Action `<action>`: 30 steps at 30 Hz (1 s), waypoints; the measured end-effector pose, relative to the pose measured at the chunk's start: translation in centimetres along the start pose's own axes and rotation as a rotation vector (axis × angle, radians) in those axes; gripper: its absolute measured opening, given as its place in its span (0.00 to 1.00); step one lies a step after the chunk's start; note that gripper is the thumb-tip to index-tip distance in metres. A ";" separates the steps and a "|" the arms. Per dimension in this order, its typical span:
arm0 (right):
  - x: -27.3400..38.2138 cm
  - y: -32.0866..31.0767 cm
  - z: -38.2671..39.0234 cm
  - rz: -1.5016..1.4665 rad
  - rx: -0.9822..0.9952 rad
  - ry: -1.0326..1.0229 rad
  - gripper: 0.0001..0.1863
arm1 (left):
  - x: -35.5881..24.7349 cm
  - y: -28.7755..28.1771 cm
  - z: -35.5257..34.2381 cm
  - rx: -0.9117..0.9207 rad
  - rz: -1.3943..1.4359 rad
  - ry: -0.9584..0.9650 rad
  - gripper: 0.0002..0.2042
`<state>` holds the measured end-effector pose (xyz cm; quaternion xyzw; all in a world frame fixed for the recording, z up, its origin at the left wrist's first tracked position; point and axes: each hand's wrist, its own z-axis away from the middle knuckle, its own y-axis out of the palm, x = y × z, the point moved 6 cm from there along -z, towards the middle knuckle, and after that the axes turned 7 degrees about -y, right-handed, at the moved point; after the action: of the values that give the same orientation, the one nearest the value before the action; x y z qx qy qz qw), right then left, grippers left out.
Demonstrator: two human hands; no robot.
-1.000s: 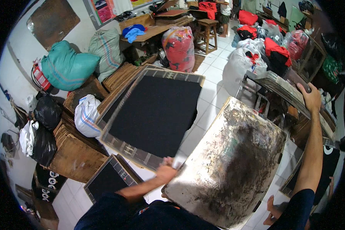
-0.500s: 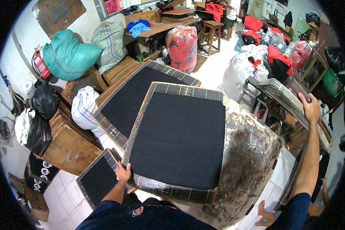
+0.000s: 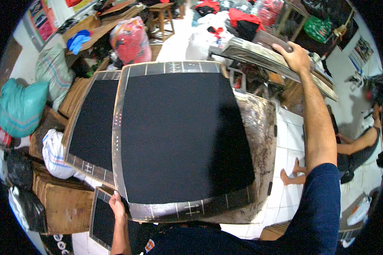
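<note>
A large board (image 3: 191,208) with marked margins lies in front of me, a black cloth panel (image 3: 178,136) spread flat on it. At its near left corner my left hand (image 3: 118,205) is closed on the edge, thumb on top and the fingers partly hidden. Out to the far right my right hand (image 3: 295,58) is wrapped round a brown squeegee (image 3: 271,41). This rests against a tilted printing screen frame (image 3: 259,57), which my fingers may also touch. A dark shadow falls on the cloth's right side.
A stained worktop (image 3: 261,114) shows under the board's right side. Another black-covered board (image 3: 95,127) lies left, beside stacked boards (image 3: 68,202) and filled sacks (image 3: 21,106). Bagged red cloth (image 3: 130,40) stands behind. At right, a person (image 3: 357,148) sits near the wall.
The view has swung to the right. The black-covered board now sits straighter before me and covers more of the worktop. Both hands keep their holds, and the person at right shows more fully.
</note>
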<state>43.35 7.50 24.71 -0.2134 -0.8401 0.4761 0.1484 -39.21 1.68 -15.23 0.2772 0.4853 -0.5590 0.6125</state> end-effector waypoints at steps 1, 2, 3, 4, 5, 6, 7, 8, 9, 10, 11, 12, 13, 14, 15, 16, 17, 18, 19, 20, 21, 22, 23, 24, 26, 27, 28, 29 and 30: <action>0.0 -0.1 0.0 0.012 0.024 0.014 0.50 | 0.1 1.4 0.4 0.050 -0.048 -0.032 0.18; 0.1 -0.1 0.0 0.009 0.038 0.010 0.50 | 0.7 2.5 1.0 0.051 -0.139 -0.119 0.17; 0.3 -0.1 0.0 0.004 0.053 0.004 0.50 | 1.7 4.4 1.8 -0.086 -0.125 -0.163 0.15; 0.3 -0.2 0.0 0.015 0.047 0.006 0.50 | 2.2 6.9 2.9 0.046 -0.102 -0.139 0.14; 0.4 -0.2 0.0 0.026 0.040 0.009 0.50 | 2.8 9.4 3.9 0.177 -0.034 -0.148 0.13; 0.4 -0.2 0.0 0.039 0.036 0.015 0.50 | 3.4 11.7 4.7 0.274 -0.034 -0.161 0.13; 0.4 -0.3 0.2 0.059 0.008 0.013 0.50 | 4.6 13.8 5.6 0.282 -0.020 -0.233 0.14; 0.4 -0.3 0.3 0.056 0.010 0.018 0.49 | 5.5 15.6 6.7 0.256 0.005 -0.198 0.15; 0.4 -0.2 0.5 0.051 0.013 0.020 0.49 | 6.6 16.8 7.9 0.289 0.047 -0.225 0.15; 0.5 -0.2 0.7 0.045 0.013 0.022 0.49 | 7.5 17.7 8.5 0.314 0.091 -0.234 0.15; 0.5 -0.3 1.0 0.020 0.015 0.016 0.49 | 7.9 18.0 8.5 0.318 0.070 -0.183 0.15; 0.6 -0.2 1.2 0.012 0.022 0.021 0.49 | 8.3 18.0 8.5 0.326 0.046 -0.129 0.15; 0.8 -0.4 1.4 0.019 -0.004 0.012 0.48 | 9.0 17.8 8.2 0.324 -0.008 -0.146 0.16; 0.9 -0.6 1.7 0.029 -0.024 0.011 0.48 | 8.7 17.2 7.8 0.317 -0.034 -0.038 0.16; 1.1 -0.7 1.9 0.010 -0.041 -0.006 0.48 | 8.7 16.1 7.2 0.299 -0.088 -0.001 0.16; 1.2 -0.9 2.1 -0.015 -0.067 -0.022 0.47 | 8.5 14.9 6.7 0.263 -0.133 0.044 0.16; 1.2 -0.8 2.2 -0.017 -0.054 -0.014 0.47 | 9.1 14.1 6.4 0.274 -0.092 -0.063 0.16; 1.2 -0.7 2.3 -0.018 -0.043 -0.008 0.46 | 9.3 12.9 5.9 0.298 -0.130 -0.151 0.14; 1.2 -0.8 2.3 -0.021 -0.059 -0.014 0.47 | 8.3 12.1 6.0 0.281 -0.246 -0.010 0.16; 1.1 -0.7 2.2 -0.021 -0.073 -0.019 0.49 | 7.5 11.3 6.1 0.280 -0.334 0.075 0.19; 1.0 -0.6 2.2 -0.018 -0.064 -0.024 0.50 | 7.3 10.2 5.8 0.310 -0.437 0.019 0.29; 0.8 -0.3 2.0 -0.018 -0.034 -0.010 0.52 | 6.1 9.4 6.5 0.317 -0.445 0.144 0.33; 0.7 -0.2 1.9 -0.022 -0.031 -0.013 0.53 | 5.8 8.6 6.2 0.283 -0.559 0.108 0.34; 0.6 -0.1 1.7 -0.021 -0.031 -0.012 0.53 | 5.4 7.9 5.9 0.240 -0.648 0.094 0.35; 0.4 0.1 1.4 -0.010 -0.033 -0.015 0.54 | 4.2 7.3 6.2 0.201 -0.709 0.173 0.38; 0.5 0.0 1.4 -0.013 -0.061 -0.033 0.53 | 4.1 7.2 6.3 0.195 -0.747 0.166 0.39; 0.5 0.0 1.3 -0.009 -0.079 -0.043 0.51 | 4.1 7.4 6.3 0.189 -0.789 0.144 0.40; 0.5 -0.1 1.2 -0.015 -0.089 -0.045 0.51 | 4.0 7.6 6.5 0.186 -0.848 0.169 0.40; 0.5 -0.1 1.1 -0.013 -0.086 -0.035 0.52 | 4.0 8.0 6.7 0.183 -0.915 0.180 0.40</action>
<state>42.42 6.91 24.22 -0.2057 -0.8637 0.4422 0.1274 -30.06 -4.13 -17.91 0.1352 0.5574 -0.7856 0.2321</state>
